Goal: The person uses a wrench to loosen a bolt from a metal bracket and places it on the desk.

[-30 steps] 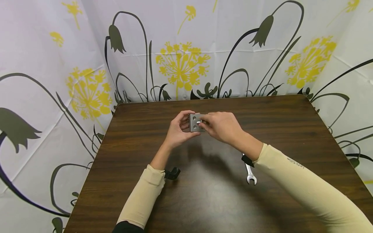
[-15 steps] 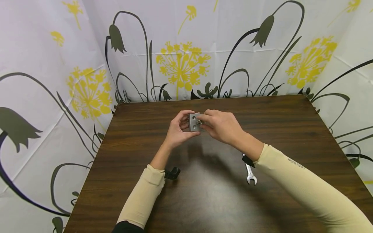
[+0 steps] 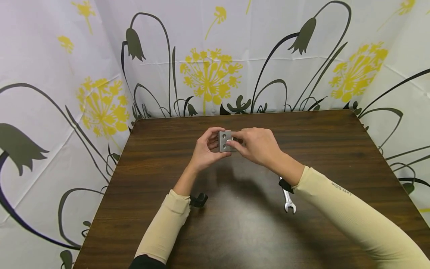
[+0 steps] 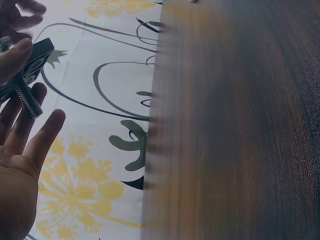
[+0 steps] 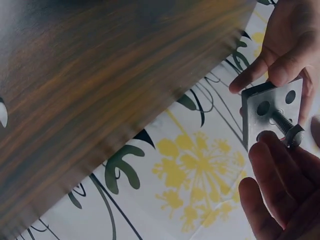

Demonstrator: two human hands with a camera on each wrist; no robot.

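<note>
Above the table, my left hand grips a small grey metal plate by its edges, thumb along the bottom and fingers on top. Several round holes pierce the plate's face. Through its middle runs a bolt, whose hex head and part of the thread stand out on the near side. On the far side, the bolt's threaded end sticks well out of the plate. My right hand has thumb and index finger pinching at the bolt head, partly covering it in the head view.
An open-end wrench lies on the brown wooden table, its far part hidden under the right wrist. Behind the table's back edge hangs a white curtain with flower prints. A black wrist camera mount sits at the left wrist.
The right thumb and fingers have shifted around the bolt head, with the thumb now across its front. The left hand and the plate stay in place, as does the wrench.
</note>
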